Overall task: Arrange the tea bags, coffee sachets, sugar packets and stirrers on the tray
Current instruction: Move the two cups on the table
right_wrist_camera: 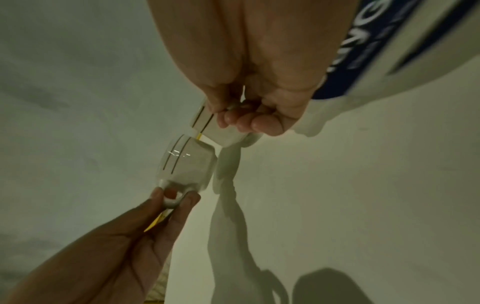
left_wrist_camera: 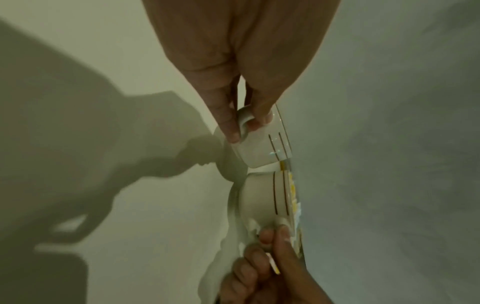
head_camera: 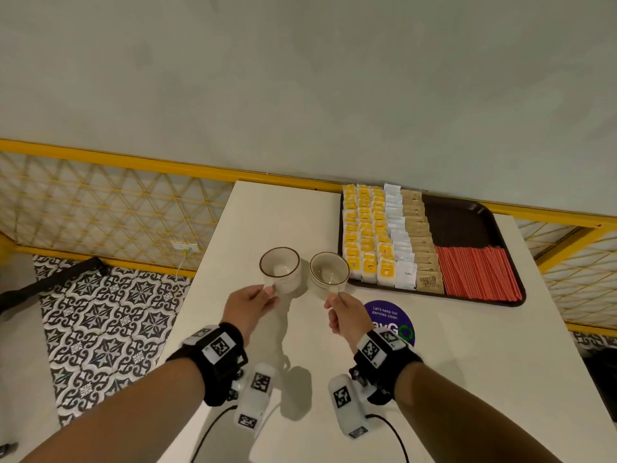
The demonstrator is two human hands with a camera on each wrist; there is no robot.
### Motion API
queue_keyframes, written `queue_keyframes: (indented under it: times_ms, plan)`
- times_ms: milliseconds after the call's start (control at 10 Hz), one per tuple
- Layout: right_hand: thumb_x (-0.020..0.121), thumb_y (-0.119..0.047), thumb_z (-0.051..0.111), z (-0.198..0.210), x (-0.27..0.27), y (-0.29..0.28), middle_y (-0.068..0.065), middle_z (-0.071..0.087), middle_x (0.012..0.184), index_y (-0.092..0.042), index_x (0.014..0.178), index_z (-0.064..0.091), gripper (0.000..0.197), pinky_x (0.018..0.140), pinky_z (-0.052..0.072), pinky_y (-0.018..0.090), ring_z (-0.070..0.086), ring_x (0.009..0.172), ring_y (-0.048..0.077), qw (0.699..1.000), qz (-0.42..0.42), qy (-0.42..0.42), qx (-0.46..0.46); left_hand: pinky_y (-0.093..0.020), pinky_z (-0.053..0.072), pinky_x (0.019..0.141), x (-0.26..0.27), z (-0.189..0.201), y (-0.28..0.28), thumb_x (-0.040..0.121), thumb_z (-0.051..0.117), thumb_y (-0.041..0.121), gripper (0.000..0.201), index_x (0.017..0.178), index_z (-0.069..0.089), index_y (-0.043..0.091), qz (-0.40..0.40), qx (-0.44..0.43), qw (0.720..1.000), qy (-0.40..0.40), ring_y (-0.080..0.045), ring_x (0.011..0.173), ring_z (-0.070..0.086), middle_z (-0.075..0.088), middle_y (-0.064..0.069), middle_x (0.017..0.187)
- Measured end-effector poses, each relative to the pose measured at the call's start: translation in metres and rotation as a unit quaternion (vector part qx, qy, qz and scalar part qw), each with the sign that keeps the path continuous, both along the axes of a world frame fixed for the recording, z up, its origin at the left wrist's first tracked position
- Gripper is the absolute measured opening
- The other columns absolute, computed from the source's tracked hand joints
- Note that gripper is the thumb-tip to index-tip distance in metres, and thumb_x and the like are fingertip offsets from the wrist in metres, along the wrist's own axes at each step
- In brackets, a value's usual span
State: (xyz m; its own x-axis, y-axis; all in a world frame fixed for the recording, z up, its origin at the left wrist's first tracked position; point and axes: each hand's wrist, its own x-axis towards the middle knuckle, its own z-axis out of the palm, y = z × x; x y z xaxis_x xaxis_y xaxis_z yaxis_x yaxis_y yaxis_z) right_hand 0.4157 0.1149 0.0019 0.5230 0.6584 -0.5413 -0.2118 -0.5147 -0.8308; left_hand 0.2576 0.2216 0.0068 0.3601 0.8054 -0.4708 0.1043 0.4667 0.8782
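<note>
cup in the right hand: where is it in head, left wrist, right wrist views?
Head: the right-hand cup is at centre, just left of the tray, right hand at its handle.
Left wrist: low centre, below the left-hand cup.
Right wrist: upper centre, under the fingers.
Shared landmark: the left-hand cup beside it, brown lines near the rim.

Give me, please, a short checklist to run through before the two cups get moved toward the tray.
1. Left hand grip on the left cup handle: ok, fingers pinch it.
2. Right hand grip on the right cup handle: ok.
3. Cups empty: ok.
4. Bare space on the tray: ok, behind the red stirrers.
5. Packets in tidy rows: ok, yellow tea bags, white sachets, brown sugar packets.
6. Cups off the table: cannot tell.
</note>
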Motion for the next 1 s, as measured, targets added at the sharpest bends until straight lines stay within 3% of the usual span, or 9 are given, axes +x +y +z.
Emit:
queue_keyframes:
  times_ms: [200,300,400,500,600,700,800,900,1000]
  plan:
    - [0.101,-0.012,0.036,0.008,0.027,0.093,0.005,0.04,0.054,-0.009,0.069,0.047,0.033,0.036,0.029,0.016,0.037,0.032,0.004,0.998,-0.009,-0.02,0.058,-0.03,0.051,0.09,0.041,0.007,0.097,0.092,0.059,0.006,0.015,0.079,0.066,0.004,0.006,0.053,0.999,0.006,-0.009,0.066,0.068,0.069,-0.004,0.071]
    - [0.101,-0.01,0.034,0.006,0.043,0.14,0.008,0.038,0.056,-0.008,0.07,0.045,0.034,0.033,0.028,0.014,0.037,0.03,0.003,0.996,-0.036,-0.005,0.078,-0.033,0.051,0.092,0.064,-0.006,0.134,0.092,0.059,0.007,0.015,0.093,0.068,-0.004,0.007,0.076,0.997,0.025,-0.009,0.064,0.067,0.068,0.004,0.061]
    - [0.1,-0.003,0.03,-0.001,0.059,0.171,0.008,0.038,0.061,-0.007,0.071,0.043,0.032,0.033,0.029,0.013,0.039,0.034,0.006,0.994,-0.064,0.018,0.089,-0.037,0.051,0.093,0.083,-0.015,0.158,0.092,0.06,0.009,0.016,0.082,0.07,0.001,-0.017,0.1,0.994,0.051,-0.02,0.073,0.066,0.066,0.004,0.059]
    - [0.099,0.001,0.028,-0.014,0.074,0.187,0.007,0.038,0.066,-0.007,0.07,0.041,0.032,0.033,0.029,0.012,0.038,0.029,0.003,0.987,-0.101,0.061,0.107,-0.045,0.052,0.086,0.096,-0.028,0.175,0.091,0.061,0.017,0.038,0.053,0.063,0.021,-0.078,0.168,0.976,0.112,-0.025,0.073,0.062,0.062,-0.003,0.059]
    - [0.1,-0.005,0.031,-0.026,0.084,0.191,0.005,0.041,0.058,-0.007,0.07,0.042,0.032,0.034,0.029,0.012,0.037,0.029,0.003,0.984,-0.134,0.072,0.094,-0.037,0.045,0.068,0.106,-0.032,0.18,0.092,0.058,0.02,0.047,0.045,0.05,0.02,-0.121,0.212,0.958,0.149,-0.023,0.066,0.053,0.056,-0.007,0.059]
    - [0.101,-0.007,0.029,-0.03,0.089,0.19,0.007,0.037,0.057,-0.007,0.072,0.044,0.033,0.033,0.028,0.013,0.037,0.031,0.005,0.989,-0.12,0.039,0.079,-0.032,0.038,0.066,0.113,-0.033,0.179,0.092,0.058,0.021,0.047,0.046,0.047,0.022,-0.12,0.217,0.958,0.142,-0.022,0.064,0.049,0.052,-0.004,0.055]
    - [0.101,-0.009,0.032,-0.031,0.089,0.187,0.008,0.04,0.06,-0.006,0.081,0.05,0.027,0.041,0.03,0.019,0.039,0.047,0.014,0.994,-0.094,-0.018,0.06,-0.031,0.04,0.068,0.113,-0.035,0.178,0.092,0.059,0.021,0.039,0.053,0.055,0.022,-0.11,0.205,0.963,0.133,-0.021,0.063,0.05,0.054,0.0,0.056]
    - [0.101,-0.013,0.037,-0.023,0.09,0.186,0.01,0.044,0.062,-0.004,0.102,0.046,0.013,0.038,0.034,0.016,0.04,0.051,0.016,0.993,-0.101,-0.011,0.06,-0.037,0.053,0.086,0.11,-0.036,0.182,0.09,0.063,0.02,0.013,0.078,0.065,0.019,-0.091,0.162,0.978,0.097,-0.027,0.077,0.062,0.065,-0.007,0.074]
    - [0.101,-0.013,0.042,-0.012,0.079,0.167,0.01,0.045,0.062,-0.012,0.11,0.042,0.009,0.04,0.038,0.018,0.041,0.05,0.016,0.99,-0.113,0.023,0.075,-0.048,0.05,0.094,0.097,-0.034,0.185,0.091,0.06,0.018,0.014,0.105,0.058,0.014,-0.043,0.138,0.987,0.073,-0.029,0.081,0.062,0.066,-0.013,0.091]
